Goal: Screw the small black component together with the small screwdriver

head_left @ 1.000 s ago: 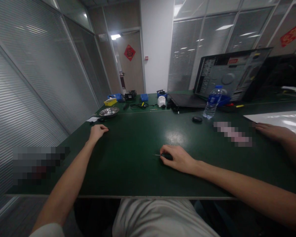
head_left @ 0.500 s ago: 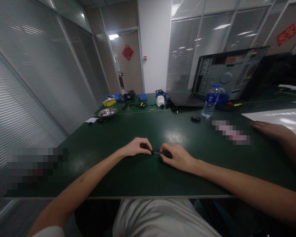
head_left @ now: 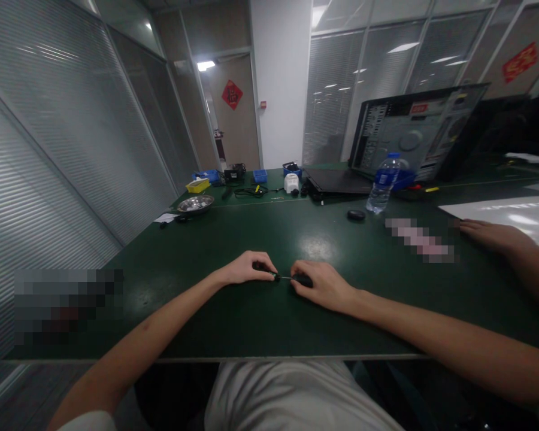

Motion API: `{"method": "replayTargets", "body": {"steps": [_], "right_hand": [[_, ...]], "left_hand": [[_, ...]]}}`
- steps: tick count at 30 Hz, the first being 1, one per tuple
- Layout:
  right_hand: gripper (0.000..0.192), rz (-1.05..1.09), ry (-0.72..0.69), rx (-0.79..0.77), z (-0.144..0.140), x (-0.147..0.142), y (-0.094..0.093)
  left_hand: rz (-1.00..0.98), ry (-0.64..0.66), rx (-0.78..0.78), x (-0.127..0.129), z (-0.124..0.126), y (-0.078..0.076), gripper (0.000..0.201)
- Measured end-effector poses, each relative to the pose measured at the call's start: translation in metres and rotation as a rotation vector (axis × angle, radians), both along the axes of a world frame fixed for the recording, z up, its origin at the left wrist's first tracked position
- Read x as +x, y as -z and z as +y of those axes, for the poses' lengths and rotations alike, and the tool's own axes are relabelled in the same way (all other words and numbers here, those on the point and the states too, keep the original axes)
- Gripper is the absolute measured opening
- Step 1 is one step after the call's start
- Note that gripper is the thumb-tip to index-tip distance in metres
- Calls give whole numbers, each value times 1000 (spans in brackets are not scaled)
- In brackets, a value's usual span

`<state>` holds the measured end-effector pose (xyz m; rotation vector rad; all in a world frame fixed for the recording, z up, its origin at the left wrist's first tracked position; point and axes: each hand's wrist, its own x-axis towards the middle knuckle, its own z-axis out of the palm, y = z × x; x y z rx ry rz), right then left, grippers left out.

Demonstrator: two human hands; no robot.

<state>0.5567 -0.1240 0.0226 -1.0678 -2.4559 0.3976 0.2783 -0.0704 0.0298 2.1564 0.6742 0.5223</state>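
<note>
I can't make out the small dark piece pinched at my left hand; it is too small, and my right hand covers most of the black screwdriver handle. A co-worker's hand enters from the right, its arm cut off by the edge. Blurred patches on the green table hide what lies there.

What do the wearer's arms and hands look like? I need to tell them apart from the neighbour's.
Both forearms are bare up to short pale sleeves, one showing at the left arm's lower edge. The left hand and right hand wear no gloves; no watch, ring or band is visible. Light trousers show below the table.
</note>
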Motion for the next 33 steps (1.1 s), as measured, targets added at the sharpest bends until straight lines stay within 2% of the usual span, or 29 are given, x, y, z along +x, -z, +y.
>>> {"method": "replayTargets", "body": {"steps": [7, 26, 33], "right_hand": [[15, -3, -23, 5, 1, 1, 0], [15, -3, -57, 6, 1, 2, 3], [16, -14, -72, 20, 3, 3, 6]], "left_hand": [[-26, -14, 28, 4, -3, 4, 30], [-38, -22, 23, 7, -7, 2, 29], [-27, -57, 83, 8, -8, 4, 28]]}}
